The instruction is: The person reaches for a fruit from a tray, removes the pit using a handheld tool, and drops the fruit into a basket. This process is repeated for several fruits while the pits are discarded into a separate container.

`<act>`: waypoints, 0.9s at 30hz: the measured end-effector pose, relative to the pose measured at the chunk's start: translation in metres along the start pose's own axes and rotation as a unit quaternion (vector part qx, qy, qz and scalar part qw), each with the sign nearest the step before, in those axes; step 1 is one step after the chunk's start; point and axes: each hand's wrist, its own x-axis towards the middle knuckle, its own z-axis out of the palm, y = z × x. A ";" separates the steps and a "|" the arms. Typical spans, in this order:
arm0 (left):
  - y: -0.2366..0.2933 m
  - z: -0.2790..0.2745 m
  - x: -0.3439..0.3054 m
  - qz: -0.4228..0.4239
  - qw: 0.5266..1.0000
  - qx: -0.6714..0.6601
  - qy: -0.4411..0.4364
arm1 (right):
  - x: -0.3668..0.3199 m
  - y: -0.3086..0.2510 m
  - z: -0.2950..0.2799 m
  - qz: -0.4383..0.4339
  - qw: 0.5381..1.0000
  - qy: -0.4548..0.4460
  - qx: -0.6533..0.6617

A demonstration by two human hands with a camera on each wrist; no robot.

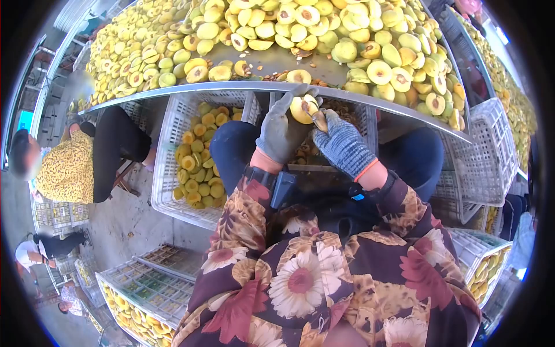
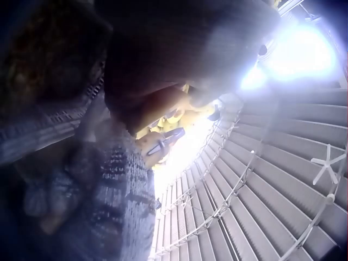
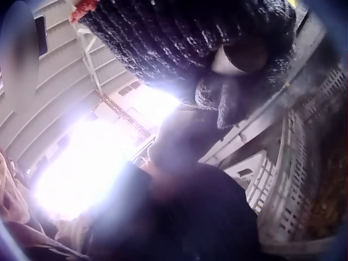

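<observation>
In the head view my left hand [image 1: 282,128], in a grey glove, grips a yellow fruit [image 1: 304,110] with a brown middle at the table's near edge. My right hand [image 1: 347,144], in a blue knitted glove, is curled round the handle of a small tool [image 1: 319,120] whose tip meets the fruit's right side. The left wrist view shows the tool [image 2: 159,148] held by the knitted right hand [image 2: 122,190], beside the dark, blurred left glove [image 2: 185,49]. In the right wrist view a round handle end [image 3: 239,58] pokes from the knitted glove [image 3: 179,43].
Halved fruit [image 1: 277,23] is heaped on the metal table [image 1: 231,87]. A white crate [image 1: 167,173] of fruit halves stands left of my legs; another crate [image 1: 370,124] is beneath the table edge. Stacked crates [image 1: 488,150] stand right. A seated person [image 1: 66,165] is at left.
</observation>
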 end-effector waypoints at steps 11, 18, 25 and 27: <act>-0.013 -0.026 0.007 0.146 0.928 0.342 -0.039 | 0.012 -0.007 -0.007 -0.076 0.989 0.101 -0.079; -0.019 -0.019 0.001 0.165 0.873 0.458 0.022 | 0.031 0.001 -0.004 -0.173 0.967 0.093 -0.160; -0.028 -0.017 0.005 0.070 0.969 0.237 0.027 | 0.022 -0.004 0.004 -0.096 0.991 0.019 -0.096; -0.016 -0.014 0.002 -0.003 0.997 0.066 0.044 | 0.004 0.003 0.013 -0.073 0.995 -0.011 -0.074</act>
